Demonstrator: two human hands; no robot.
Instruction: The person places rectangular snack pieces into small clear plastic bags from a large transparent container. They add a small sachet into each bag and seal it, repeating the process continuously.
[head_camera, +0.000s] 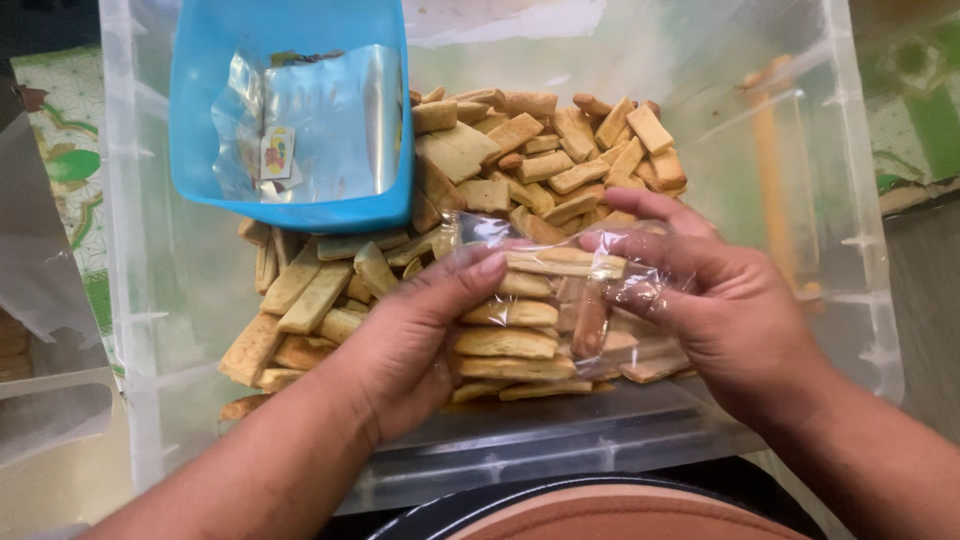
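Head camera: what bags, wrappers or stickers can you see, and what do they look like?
Clear plastic bag: between left hand and right hand, stacked with tan biscuits.
Silvery foil wrappers: inside the blue tub, top left, shiny, crumpled.
Small label: on a wrapper, white with colourful picture.

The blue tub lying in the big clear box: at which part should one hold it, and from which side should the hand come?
Probably the near rim of the blue tub, approached from the person's left. That edge rests on the biscuits, exposed and nearest; the tub's other rims sit close against the wall of the clear box. The left hand and right hand are both busy holding the clear bag.
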